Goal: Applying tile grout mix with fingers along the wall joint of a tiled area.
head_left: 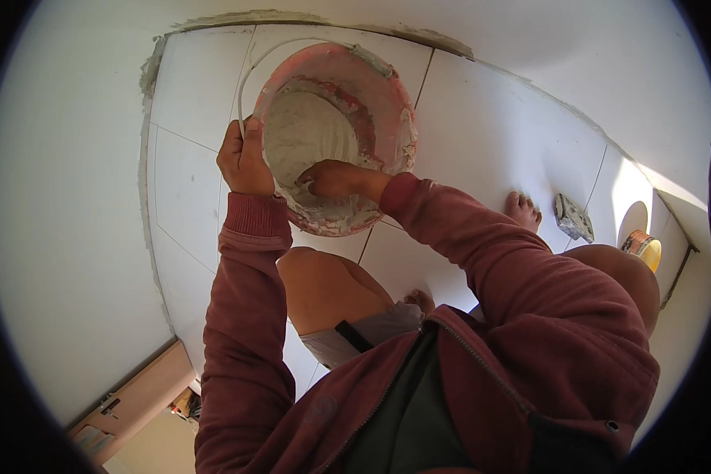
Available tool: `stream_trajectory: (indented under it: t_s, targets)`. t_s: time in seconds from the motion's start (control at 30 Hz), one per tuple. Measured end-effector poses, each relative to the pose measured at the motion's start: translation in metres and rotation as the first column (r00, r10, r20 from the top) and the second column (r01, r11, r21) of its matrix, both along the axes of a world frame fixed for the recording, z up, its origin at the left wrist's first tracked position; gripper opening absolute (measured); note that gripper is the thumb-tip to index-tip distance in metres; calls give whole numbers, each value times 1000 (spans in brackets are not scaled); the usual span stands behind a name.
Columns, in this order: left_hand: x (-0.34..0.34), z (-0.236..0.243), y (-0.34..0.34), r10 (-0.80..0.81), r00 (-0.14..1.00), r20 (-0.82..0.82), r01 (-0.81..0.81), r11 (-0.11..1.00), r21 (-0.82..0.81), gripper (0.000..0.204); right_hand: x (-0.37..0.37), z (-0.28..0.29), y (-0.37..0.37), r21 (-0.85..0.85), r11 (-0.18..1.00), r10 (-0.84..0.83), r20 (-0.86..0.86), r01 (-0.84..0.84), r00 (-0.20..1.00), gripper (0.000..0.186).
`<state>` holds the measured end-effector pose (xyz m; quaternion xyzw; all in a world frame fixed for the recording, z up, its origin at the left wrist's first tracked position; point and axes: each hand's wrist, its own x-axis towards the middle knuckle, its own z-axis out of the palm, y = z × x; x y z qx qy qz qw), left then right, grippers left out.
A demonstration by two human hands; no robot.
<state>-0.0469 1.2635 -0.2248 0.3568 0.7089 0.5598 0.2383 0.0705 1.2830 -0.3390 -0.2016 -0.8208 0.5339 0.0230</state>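
Observation:
A red bucket (pixel 409 134) smeared with dried residue is tipped toward me on the tiles. Inside it lies a pale grey, wet-looking paste (pixel 308 126) resembling mortar. My left hand (pixel 246 160) grips the bucket's left rim, thumb on top, beside the thin wire handle (pixel 243 83). Down in the bucket, low in the paste, is my right hand (pixel 336 178) with its fingers curled closed. Whatever those fingers hold, if anything, is hidden by the hand and the paste.
White floor tiles (pixel 482 126) meet walls with rough grey mortar (pixel 442 39) along the joint. To the right, near my bare foot (pixel 523 212), lie a grey crusted block (pixel 574 218) and a yellow tub (pixel 644 250). A brownish door (pixel 138 395) stands at lower left.

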Motion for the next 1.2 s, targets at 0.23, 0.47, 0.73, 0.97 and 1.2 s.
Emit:
stream_trajectory:
  t_s: [0.23, 0.47, 0.73, 0.97, 1.2]
  targets:
    - [-10, 3, 1, -23, 1000, -3, 23, 1000, 3, 20, -11, 9, 5, 187, 925, 316, 101, -330, 943, 33]
    - [-9, 8, -11, -22, 1000, 6, 22, 1000, 1, 20, 25, 35, 20, -134, 979, 136, -135, -154, 981, 27]
    - [-28, 17, -9, -71, 997, -39, 69, 996, -63, 19, 156, 139, 89, 295, 942, -84, 671, -161, 736, 51]
    - [-10, 8, 35, -72, 989, 127, 79, 995, -53, 24, 239, -1, 160, 578, 772, -391, 760, -265, 519, 68]
    - [-35, -9, 123, -99, 992, 72, 114, 963, -246, 20, 193, -82, 283, 569, 765, -325, 746, -303, 581, 63]
